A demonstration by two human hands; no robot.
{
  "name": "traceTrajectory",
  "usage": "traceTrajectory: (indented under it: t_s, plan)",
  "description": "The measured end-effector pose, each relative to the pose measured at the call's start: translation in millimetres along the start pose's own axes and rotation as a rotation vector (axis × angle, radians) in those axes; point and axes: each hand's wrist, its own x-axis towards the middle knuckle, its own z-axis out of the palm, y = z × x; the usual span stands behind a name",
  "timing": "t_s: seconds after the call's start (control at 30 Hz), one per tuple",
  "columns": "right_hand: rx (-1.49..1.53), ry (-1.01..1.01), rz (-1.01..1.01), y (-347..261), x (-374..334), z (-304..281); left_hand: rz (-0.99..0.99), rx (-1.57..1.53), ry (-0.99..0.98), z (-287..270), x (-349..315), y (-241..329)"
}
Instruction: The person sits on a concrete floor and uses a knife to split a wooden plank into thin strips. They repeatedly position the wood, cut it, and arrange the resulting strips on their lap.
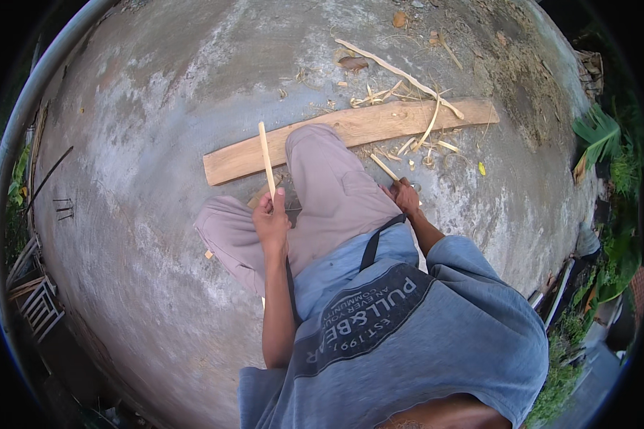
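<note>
My left hand point(270, 220), held over my left knee, is closed round the lower end of a thin pale wooden strip point(266, 156), which points up and away from me. Low by the ground to the right of my right knee is my right hand point(406, 197), its fingers curled at the near end of a short pale wooden stick point(385, 166). A small shiny thing shows beside those fingers, too small to name. Beyond my knees lies a long, slightly curved wooden plank point(379, 123), partly hidden by my raised right knee.
A long crooked wood strip point(397, 70) rests with one end on the plank. Curled shavings point(379, 94) and scraps are scattered around it on the stained concrete floor point(150, 143). Dry leaves point(353, 63) lie farther off. Green plants point(605, 136) border the right side; a pipe point(14, 143) curves along the left.
</note>
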Motion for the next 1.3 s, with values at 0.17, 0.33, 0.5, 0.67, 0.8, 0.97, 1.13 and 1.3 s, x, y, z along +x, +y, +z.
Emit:
traceTrajectory:
  t_s: [0.17, 0.33, 0.5, 0.67, 0.8, 0.97, 1.13, 1.3]
  plan:
    - [-0.137, 0.177, 0.183, 12.7, 7.3, -9.6, -0.021, -0.123, -0.052, -9.3, 8.2, 2.6]
    - [-0.176, 0.007, 0.148, 32.5, 21.7, -5.7, -0.026, 0.028, -0.052, -5.3, 29.1, -3.2]
    - [0.256, 0.186, 0.023, 12.9, 19.4, -21.1, -0.131, -0.056, -0.115, -20.1, 117.8, -61.6]
    - [0.594, 0.181, 0.092, -22.9, 12.7, -49.8, -0.291, -0.072, -0.101, -19.8, 176.1, -84.3]
    - [0.764, -0.001, 0.052, -78.9, 32.9, -84.0, 0.159, 0.434, 0.055, -4.0, 179.0, -67.3]
    - [0.749, -0.128, -0.137, -160.6, 41.8, -127.8, 0.118, 0.172, -0.446, 68.1, 97.0, 56.6]
    - [0.676, 0.026, -0.341, -177.5, 41.5, -132.2, 0.099, 0.090, -0.630, 86.7, 54.7, 71.9]
    - [0.350, 0.324, 0.009, -53.9, 17.1, -50.1, 0.369, 0.009, -0.223, 89.2, 55.2, 61.8]
